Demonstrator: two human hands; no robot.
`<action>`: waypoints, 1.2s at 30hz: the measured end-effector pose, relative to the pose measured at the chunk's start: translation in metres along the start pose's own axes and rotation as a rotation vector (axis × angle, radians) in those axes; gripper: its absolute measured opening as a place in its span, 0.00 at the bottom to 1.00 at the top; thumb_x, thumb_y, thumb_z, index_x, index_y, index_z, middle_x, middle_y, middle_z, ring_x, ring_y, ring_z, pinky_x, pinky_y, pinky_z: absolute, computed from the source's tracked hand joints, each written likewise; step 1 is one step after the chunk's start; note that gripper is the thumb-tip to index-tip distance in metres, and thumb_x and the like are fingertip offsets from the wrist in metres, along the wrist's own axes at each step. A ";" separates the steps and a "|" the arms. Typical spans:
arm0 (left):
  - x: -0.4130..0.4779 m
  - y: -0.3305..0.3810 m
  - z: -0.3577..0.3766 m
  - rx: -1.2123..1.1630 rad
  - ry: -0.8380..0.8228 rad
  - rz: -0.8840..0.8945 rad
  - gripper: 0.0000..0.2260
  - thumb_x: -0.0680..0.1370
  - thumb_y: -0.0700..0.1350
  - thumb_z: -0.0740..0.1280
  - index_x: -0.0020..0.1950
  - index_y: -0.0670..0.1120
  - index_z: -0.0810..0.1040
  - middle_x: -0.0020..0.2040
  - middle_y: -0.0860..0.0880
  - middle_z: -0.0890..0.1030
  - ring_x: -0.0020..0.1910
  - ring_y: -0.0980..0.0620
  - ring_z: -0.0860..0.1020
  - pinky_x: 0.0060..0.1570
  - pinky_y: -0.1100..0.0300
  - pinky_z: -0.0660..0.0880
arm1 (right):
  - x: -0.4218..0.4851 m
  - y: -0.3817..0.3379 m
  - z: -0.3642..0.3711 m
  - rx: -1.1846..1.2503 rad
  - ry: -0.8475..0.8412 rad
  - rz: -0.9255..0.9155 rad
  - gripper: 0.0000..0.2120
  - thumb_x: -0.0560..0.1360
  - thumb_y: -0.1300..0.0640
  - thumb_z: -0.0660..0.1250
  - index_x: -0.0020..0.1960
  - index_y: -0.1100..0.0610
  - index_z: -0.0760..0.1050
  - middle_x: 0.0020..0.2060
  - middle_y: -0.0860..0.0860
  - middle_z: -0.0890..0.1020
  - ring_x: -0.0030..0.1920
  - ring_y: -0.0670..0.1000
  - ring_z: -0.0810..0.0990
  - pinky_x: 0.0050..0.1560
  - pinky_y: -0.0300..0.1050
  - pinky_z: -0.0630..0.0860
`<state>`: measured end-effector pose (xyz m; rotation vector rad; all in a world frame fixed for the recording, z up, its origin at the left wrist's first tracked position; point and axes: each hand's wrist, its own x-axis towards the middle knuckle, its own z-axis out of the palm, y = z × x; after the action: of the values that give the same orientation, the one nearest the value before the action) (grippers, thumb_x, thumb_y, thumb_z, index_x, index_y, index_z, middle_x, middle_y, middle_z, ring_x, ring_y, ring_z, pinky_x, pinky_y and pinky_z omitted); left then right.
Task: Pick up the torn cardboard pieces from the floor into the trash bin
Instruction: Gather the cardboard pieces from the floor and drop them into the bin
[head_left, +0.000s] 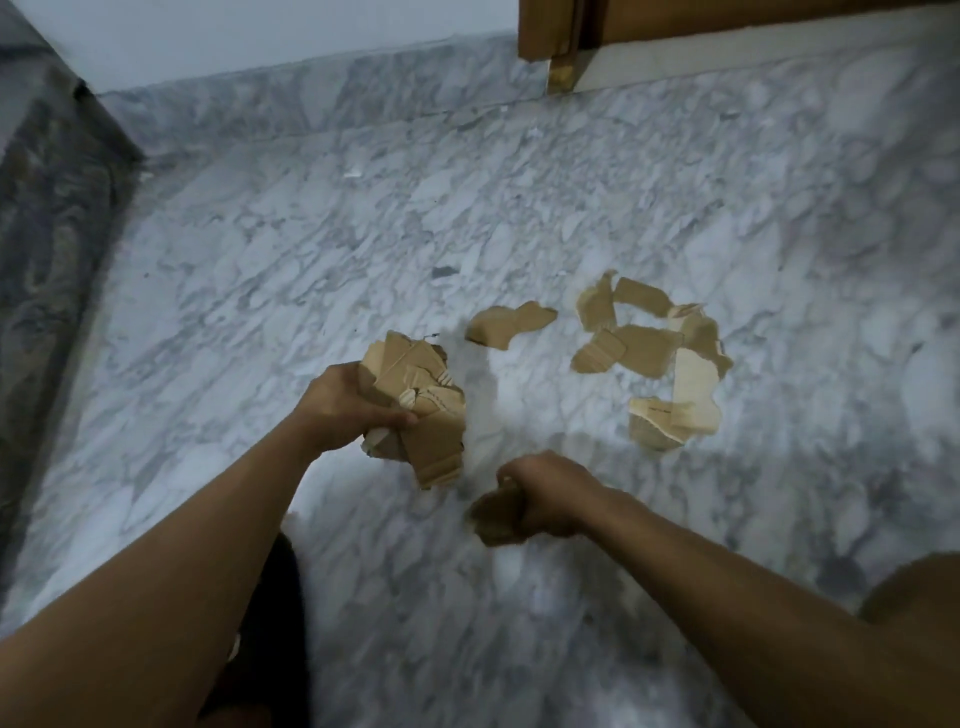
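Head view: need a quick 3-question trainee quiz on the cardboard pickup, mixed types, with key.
1. True or false: the left hand grips a bundle of torn cardboard.
2. The loose pieces on the marble floor lie mostly: A) beyond and right of the right hand; B) under the left hand; C) stacked on the bundle.
3. Fill in: the right hand grips a ___ piece.
Key: 1 true; 2 A; 3 cardboard.

It looks like a room in a home. A grey-veined marble floor (311, 249) fills the view, matching marble skirting (322, 98) runs below a plain wall (260, 31) at 11 o'clock, and a wooden door frame (550, 31) stands at 1 o'clock.
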<state>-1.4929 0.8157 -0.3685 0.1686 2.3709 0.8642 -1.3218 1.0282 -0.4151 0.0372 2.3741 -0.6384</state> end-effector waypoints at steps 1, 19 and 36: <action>0.007 0.015 0.003 0.017 -0.029 0.015 0.18 0.58 0.49 0.85 0.39 0.50 0.80 0.36 0.53 0.82 0.38 0.54 0.79 0.32 0.63 0.71 | -0.005 0.017 -0.017 0.054 0.046 0.055 0.12 0.66 0.50 0.78 0.45 0.47 0.77 0.46 0.49 0.82 0.47 0.52 0.81 0.46 0.49 0.79; 0.159 0.130 0.104 0.739 -0.223 0.299 0.43 0.56 0.68 0.78 0.64 0.49 0.74 0.67 0.46 0.64 0.66 0.42 0.65 0.58 0.54 0.72 | -0.024 0.149 -0.055 0.266 0.334 0.698 0.28 0.72 0.38 0.72 0.62 0.55 0.71 0.68 0.58 0.60 0.66 0.65 0.61 0.59 0.54 0.71; 0.127 0.134 0.103 0.122 -0.422 0.216 0.28 0.53 0.51 0.86 0.43 0.35 0.83 0.39 0.41 0.86 0.40 0.42 0.85 0.44 0.45 0.83 | -0.062 0.170 -0.091 0.741 0.466 0.619 0.15 0.61 0.50 0.84 0.39 0.55 0.81 0.40 0.51 0.84 0.45 0.52 0.82 0.39 0.41 0.74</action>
<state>-1.5466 1.0157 -0.4110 0.6049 2.0284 0.6983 -1.2964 1.2279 -0.3918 1.2995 2.1967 -1.2328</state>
